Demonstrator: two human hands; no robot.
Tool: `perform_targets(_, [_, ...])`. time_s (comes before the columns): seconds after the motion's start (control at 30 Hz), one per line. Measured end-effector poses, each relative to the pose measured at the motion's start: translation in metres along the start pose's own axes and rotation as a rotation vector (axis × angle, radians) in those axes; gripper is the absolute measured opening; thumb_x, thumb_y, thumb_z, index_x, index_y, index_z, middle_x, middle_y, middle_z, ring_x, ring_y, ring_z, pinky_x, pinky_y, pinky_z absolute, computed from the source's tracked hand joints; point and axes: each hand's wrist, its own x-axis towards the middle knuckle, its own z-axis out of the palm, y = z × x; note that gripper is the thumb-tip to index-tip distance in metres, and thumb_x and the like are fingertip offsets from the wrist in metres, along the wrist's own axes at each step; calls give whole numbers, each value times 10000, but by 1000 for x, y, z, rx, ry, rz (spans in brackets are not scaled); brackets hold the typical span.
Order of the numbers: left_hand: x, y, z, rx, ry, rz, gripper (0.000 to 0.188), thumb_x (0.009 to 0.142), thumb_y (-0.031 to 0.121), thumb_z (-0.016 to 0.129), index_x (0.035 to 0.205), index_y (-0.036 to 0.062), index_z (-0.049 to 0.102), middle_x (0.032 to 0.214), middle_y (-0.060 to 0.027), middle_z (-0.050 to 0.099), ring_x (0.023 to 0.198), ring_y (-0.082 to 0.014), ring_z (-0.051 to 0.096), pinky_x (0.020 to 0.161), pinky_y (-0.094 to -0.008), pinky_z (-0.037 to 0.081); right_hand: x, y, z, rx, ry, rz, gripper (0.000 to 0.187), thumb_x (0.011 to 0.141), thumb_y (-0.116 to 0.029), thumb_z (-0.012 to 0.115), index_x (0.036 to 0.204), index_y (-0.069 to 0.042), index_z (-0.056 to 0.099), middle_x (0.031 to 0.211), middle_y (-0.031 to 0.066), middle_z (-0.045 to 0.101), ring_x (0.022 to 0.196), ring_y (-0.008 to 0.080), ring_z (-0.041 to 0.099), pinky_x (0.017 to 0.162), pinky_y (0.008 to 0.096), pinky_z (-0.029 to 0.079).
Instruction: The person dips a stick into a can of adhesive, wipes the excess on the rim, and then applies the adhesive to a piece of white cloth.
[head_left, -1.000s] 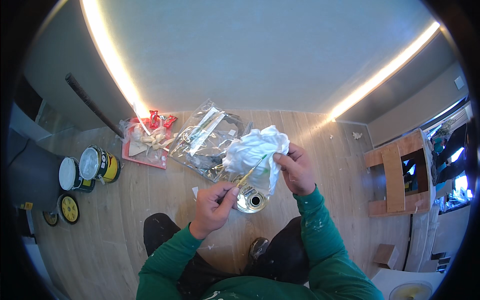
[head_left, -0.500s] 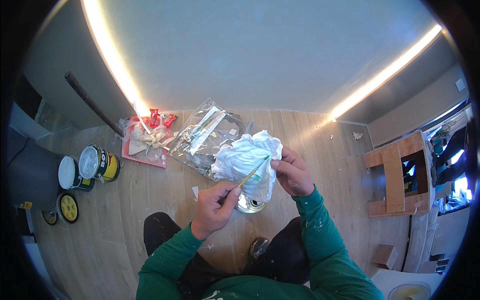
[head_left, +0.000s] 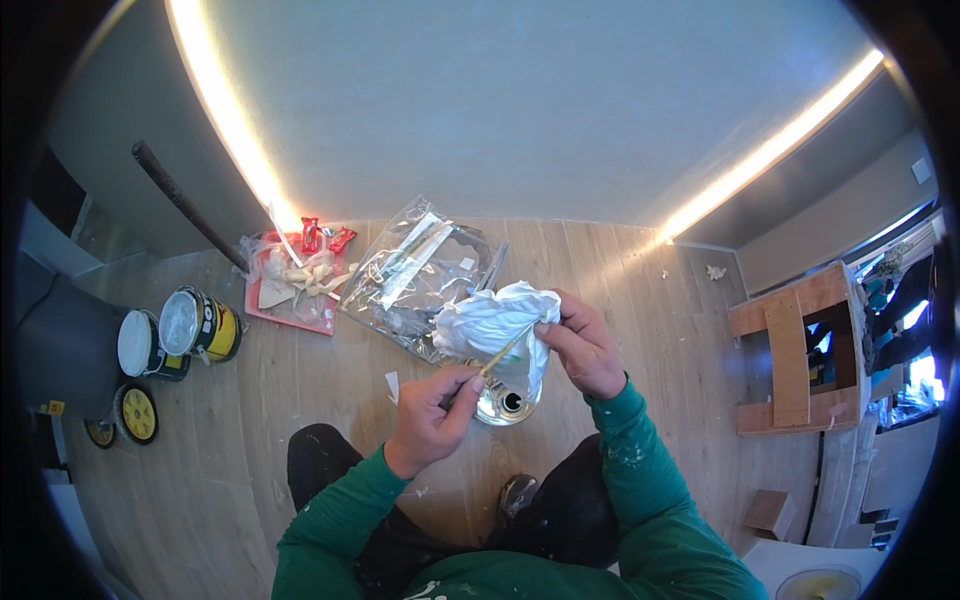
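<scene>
My left hand (head_left: pixel 434 416) is closed on the thin yellowish handle of a small paintbrush (head_left: pixel 497 358), which slants up to the right. My right hand (head_left: pixel 583 345) pinches a crumpled white cloth (head_left: pixel 485 322) at its right edge, around the far end of the brush. The bristles are hidden by the cloth and fingers. A green smear shows on the cloth beside the brush. Below the cloth, a shiny metal can (head_left: pixel 498 412) with a dark round opening stands on the floor, partly covered by the hanging cloth.
A clear plastic bag (head_left: pixel 400 275) lies beyond my hands. Left of it, a red tray (head_left: pixel 300 315) holds scraps and plastic. Two paint buckets (head_left: pixel 205 330) stand at left near a yellow-hubbed wheel (head_left: pixel 138 413). A wooden frame (head_left: pixel 790 350) stands at right.
My right hand has folded the cloth over the brush's green tip, which showed before and is now covered. The cloth has bunched smaller and exposes more of the can.
</scene>
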Motion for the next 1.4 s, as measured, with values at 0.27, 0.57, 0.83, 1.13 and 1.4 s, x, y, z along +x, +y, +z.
perform_targets(0.27, [1,1,2,20,4,-9,91,959,50,656,983,-30,691,661,-55,637,561,-57,525,508,-252,408,-1,4,-6,-26,-1,-20,188,991,-65,562,1159,-5,621,1001,-4,649,921,65,578,819,245,474])
perform_targets(0.57, [0,-2,2,36,67,24,94,964,46,650,984,-40,685,667,-46,645,564,-47,537,504,-234,409,3,-2,-13,-92,248,-126,169,989,-44,534,1109,-5,646,953,-4,645,892,61,563,782,232,453])
perform_targets(0.83, [3,2,-1,-8,-10,-43,141,997,78,621,1027,-42,688,656,-22,648,585,-47,577,536,-216,439,0,1,0,-30,12,43,282,1014,-98,570,1270,21,582,1066,8,657,956,59,598,836,241,492])
perform_targets(1.13, [0,1,2,64,25,31,79,949,41,659,983,-24,689,669,-81,643,552,-71,539,508,-258,418,-2,-1,2,-166,15,-2,176,997,-70,563,1148,4,616,954,-13,636,868,51,569,769,230,474])
perform_targets(1.4, [0,2,-1,114,27,67,104,973,57,642,999,-32,689,658,-43,645,567,-53,556,514,-235,427,2,2,-15,-59,245,-72,169,977,-47,537,1095,11,645,956,-3,652,904,64,576,801,235,465])
